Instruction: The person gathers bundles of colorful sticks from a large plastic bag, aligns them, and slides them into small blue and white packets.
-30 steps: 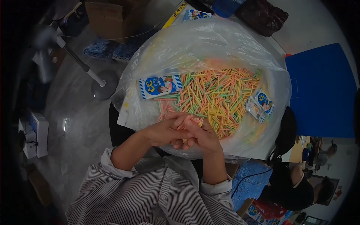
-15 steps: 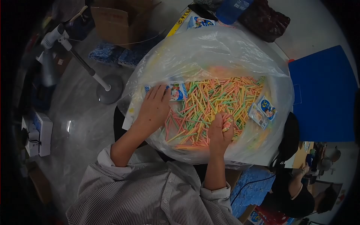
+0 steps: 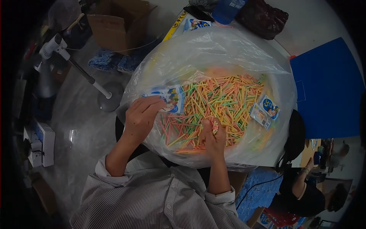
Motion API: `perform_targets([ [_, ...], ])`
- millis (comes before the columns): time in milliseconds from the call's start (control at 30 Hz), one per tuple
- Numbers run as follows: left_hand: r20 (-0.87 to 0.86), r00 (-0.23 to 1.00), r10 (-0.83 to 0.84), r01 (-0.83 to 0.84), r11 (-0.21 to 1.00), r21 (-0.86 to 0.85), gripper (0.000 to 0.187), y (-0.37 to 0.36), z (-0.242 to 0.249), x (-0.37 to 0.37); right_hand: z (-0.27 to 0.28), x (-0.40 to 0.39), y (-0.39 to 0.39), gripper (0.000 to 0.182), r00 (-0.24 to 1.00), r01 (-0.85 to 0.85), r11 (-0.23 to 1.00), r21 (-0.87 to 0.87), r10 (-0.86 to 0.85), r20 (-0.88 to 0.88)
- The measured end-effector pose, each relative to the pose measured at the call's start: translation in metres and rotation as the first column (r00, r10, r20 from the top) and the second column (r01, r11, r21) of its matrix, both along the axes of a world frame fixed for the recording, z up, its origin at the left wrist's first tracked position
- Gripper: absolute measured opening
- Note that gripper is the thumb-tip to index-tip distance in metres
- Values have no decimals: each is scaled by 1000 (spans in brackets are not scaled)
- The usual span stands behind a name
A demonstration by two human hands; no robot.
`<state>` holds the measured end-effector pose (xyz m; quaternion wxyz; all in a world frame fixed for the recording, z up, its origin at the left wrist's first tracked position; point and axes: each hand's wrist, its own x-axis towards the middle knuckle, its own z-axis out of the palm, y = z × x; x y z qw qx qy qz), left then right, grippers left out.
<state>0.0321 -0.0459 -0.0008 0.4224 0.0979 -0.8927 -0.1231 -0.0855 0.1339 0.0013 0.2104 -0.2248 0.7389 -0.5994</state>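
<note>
A large clear plastic bag lies spread open, with a heap of thin pink, yellow and green candy sticks in it. My right hand is closed round a small bunch of these sticks, their ends showing above the fist. At the heap's left edge, my left hand has its fingers bent over the near left part of a blue and white snack packet; the fingertips are partly hidden. Two more small printed packets lie on the right side of the bag.
A blue panel stands right of the bag. Behind it are a dark plastic bag and a blue container. A white stand and a cardboard box are on the left. Another person is at lower right.
My left hand has drawn back toward me, its fingers more bent, and more of the packet shows. My right hand has moved a little left and nearer me, still holding sticks.
</note>
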Motion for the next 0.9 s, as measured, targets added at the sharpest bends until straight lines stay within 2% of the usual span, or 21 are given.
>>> perform_targets([
  [67,21,1000,-7,2,974,228,21,7,4,1,6,-1,-1,17,983,-69,986,-154,94,160],
  [100,16,1000,-9,5,974,228,21,6,4,-2,5,-2,-3,17,984,-67,986,-154,91,155],
  [167,14,1000,1,-3,989,148,17,1,4,-8,1,-3,-9,18,969,-63,985,-160,22,-247],
  [200,9,1000,1,-2,989,147,17,0,3,-9,4,-2,-8,18,968,-63,985,-161,21,-251],
  [267,325,944,-57,-1,985,175,16,-2,-1,-8,11,-1,-4,16,989,-38,995,-88,25,-147],
  [400,214,973,-84,50,986,161,20,-3,-3,-3,-3,-7,3,15,974,-63,995,-72,45,-220],
  [467,52,998,35,-39,996,77,16,5,12,-3,-4,-6,4,16,992,-107,988,-109,113,55],
  [500,53,998,33,-37,996,78,16,8,17,-3,1,-4,1,16,992,-104,989,-108,111,57],
  [567,0,988,-154,142,914,380,10,13,28,-4,19,-1,-7,20,981,-85,986,-144,58,-187],
  [600,-4,987,-163,152,912,380,10,14,32,-4,23,-1,-8,20,980,-77,987,-143,49,-191],
  [667,82,947,-310,176,717,674,8,17,39,-4,28,-1,-8,19,982,-13,983,-184,-22,-188],
  [700,81,944,-318,183,715,675,8,19,39,-6,31,-2,-7,19,982,-4,983,-183,-31,-189],
  [767,96,940,-327,172,697,696,9,21,39,-8,35,-1,-6,18,986,-54,971,-231,88,140],
  [900,108,932,-346,182,703,687,8,23,29,-13,19,-4,3,11,985,-63,976,-208,95,147],
])
